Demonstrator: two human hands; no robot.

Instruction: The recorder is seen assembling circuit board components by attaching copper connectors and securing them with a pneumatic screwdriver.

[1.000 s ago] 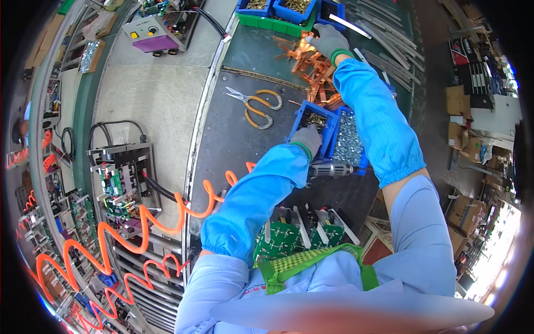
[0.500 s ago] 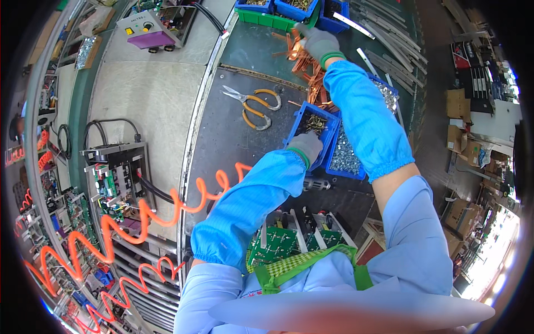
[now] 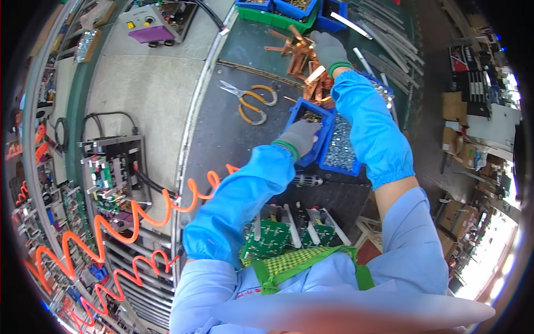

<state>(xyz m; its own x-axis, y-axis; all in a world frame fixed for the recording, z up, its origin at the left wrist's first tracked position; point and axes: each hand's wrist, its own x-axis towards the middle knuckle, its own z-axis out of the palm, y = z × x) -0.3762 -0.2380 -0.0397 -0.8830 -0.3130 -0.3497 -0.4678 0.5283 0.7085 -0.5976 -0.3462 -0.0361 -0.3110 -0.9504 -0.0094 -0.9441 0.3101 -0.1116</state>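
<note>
Blue rectangular plastic bin [image 3: 295, 112] held brass-coloured parts [image 3: 311, 116], grey-gloved left hand [image 3: 301, 137] inside. Beyond, flat copper-strip heap [image 3: 300, 57] pointed lengthwise binward; grey-gloved right hand [image 3: 330, 49] alongside. Both grips: couldn't tell.

Dark floor [image 3: 429, 125] at right; cardboard boxes [image 3: 461, 214] beyond; white glare [image 3: 489, 256] lower right.

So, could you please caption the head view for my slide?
Gloved left hand at a blue bin, right hand beside coppery pieces, orange-handled scissors nearby.
</note>
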